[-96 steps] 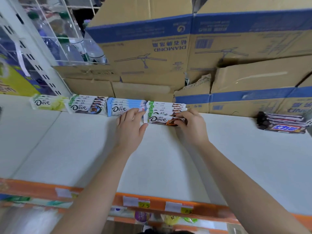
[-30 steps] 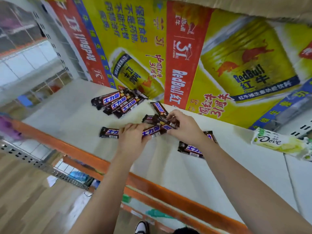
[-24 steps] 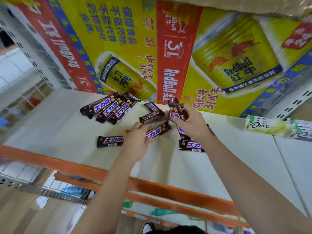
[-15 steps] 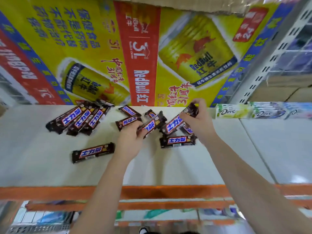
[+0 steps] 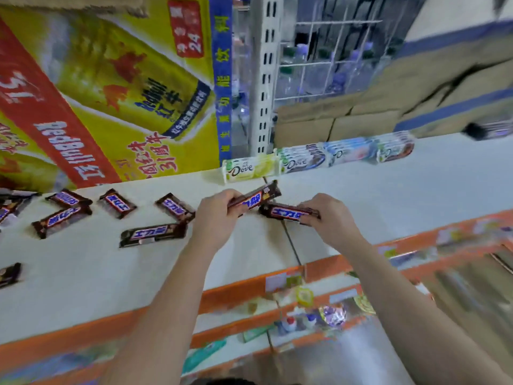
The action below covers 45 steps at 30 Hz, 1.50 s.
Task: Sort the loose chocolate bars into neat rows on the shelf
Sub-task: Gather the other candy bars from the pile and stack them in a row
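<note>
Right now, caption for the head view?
Left hand grips upper chocolate bar, right hand grips lower bar; loose bars litter the shelf.

Bare shelf (image 5: pixel 402 190) right of hands (image 5: pixel 273 215)

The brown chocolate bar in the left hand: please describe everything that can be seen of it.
The long brown chocolate bar has a glossy, foil-like wrapper with a blue-and-white logo. The left hand grips one end, fingers curled round it. The other end points up and to the right, seemingly lifted above the white shelf. Whether it touches the similar bar in the right hand cannot be told.
</note>
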Tool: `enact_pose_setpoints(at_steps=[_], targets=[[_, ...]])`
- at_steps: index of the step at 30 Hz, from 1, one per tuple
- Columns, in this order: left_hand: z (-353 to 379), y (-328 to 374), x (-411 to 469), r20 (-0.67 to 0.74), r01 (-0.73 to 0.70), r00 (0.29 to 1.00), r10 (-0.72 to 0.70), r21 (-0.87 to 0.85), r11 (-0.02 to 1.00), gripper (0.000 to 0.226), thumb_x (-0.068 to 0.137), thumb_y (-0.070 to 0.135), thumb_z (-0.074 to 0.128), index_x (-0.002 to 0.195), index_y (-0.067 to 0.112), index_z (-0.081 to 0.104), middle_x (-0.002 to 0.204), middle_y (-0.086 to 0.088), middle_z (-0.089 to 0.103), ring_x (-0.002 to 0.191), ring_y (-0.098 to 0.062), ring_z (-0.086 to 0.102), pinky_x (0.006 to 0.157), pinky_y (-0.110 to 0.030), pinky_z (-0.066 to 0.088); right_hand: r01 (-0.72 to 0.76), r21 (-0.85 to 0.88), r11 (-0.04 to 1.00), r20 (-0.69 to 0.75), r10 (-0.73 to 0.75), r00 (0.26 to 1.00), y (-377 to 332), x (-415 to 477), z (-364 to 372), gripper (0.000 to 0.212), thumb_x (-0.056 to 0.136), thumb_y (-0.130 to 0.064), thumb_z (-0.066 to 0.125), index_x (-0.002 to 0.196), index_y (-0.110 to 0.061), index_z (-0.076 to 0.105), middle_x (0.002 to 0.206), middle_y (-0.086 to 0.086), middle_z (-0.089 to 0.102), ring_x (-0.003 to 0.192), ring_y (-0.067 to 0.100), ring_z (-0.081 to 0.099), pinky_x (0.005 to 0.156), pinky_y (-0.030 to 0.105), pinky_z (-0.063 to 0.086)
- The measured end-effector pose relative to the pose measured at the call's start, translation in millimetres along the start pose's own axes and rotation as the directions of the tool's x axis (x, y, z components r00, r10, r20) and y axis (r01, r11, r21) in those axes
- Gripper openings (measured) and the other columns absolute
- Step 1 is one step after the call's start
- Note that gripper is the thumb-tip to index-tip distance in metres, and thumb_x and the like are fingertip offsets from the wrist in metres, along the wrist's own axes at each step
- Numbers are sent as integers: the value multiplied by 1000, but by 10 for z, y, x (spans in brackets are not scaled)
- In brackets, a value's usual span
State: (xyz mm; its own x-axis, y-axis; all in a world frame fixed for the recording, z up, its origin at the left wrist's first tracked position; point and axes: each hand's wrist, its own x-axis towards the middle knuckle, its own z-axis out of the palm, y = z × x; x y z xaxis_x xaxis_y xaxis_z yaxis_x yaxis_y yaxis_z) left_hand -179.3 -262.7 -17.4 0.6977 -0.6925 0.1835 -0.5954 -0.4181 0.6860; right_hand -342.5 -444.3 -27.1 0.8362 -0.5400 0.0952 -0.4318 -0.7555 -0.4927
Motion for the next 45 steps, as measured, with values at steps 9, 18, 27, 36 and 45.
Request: enact_pose_setpoints(at_steps=[9, 18, 27, 36, 45], targets=[[1321, 1189, 184, 39, -52, 998, 48, 93, 994, 11, 88, 32, 60, 93, 23, 65, 89, 1, 67, 85, -23, 59, 67, -33, 44, -112, -115, 987, -183, 89, 979, 1545, -336, -838, 9, 84, -19, 65, 88, -17, 72, 84, 7, 62, 82, 30, 58, 67, 38, 44], [2282, 1908, 933, 82, -128, 989, 124, 40, 991, 13, 89, 35, 58, 94, 24, 64, 93, 3, 66, 87, -21, 58, 67, -31, 41, -145, -145, 979, -324, 91, 941, 2678, -93, -1370, 7, 83, -13, 64, 88, -12, 70, 84, 8, 62, 80, 33, 59, 66, 39, 48], [3149, 2580, 1746, 150, -213, 967, 204, 44, 976, 13, 88, 33, 59, 94, 21, 63, 92, 1, 65, 84, -22, 57, 69, -38, 48, -206, -200, 958, -351, 126, 928, 3839, 383, -2040, 10, 83, -15, 63, 91, -17, 69, 81, 6, 62, 77, 31, 58, 65, 39, 47], [4025, 3256, 2179, 169, -322, 938, 303, 97, 942, 12, 86, 31, 62, 90, 20, 66, 87, 1, 67, 84, -24, 57, 71, -38, 45, -230, -242, 943, -379, 127, 917, 5046, 709, -2625, 8, 81, -11, 64, 87, -15, 69, 82, 6, 61, 75, 32, 56, 61, 38, 46], [4888, 4140, 2430, 71, -173, 984, 164, 148, 974, 13, 87, 34, 59, 93, 23, 65, 89, 4, 64, 87, -21, 55, 73, -39, 46, -21, -251, 968, -290, -55, 956, 6276, 1149, -3349, 20, 73, -30, 56, 79, -15, 69, 79, 6, 62, 73, 34, 56, 61, 38, 47]])
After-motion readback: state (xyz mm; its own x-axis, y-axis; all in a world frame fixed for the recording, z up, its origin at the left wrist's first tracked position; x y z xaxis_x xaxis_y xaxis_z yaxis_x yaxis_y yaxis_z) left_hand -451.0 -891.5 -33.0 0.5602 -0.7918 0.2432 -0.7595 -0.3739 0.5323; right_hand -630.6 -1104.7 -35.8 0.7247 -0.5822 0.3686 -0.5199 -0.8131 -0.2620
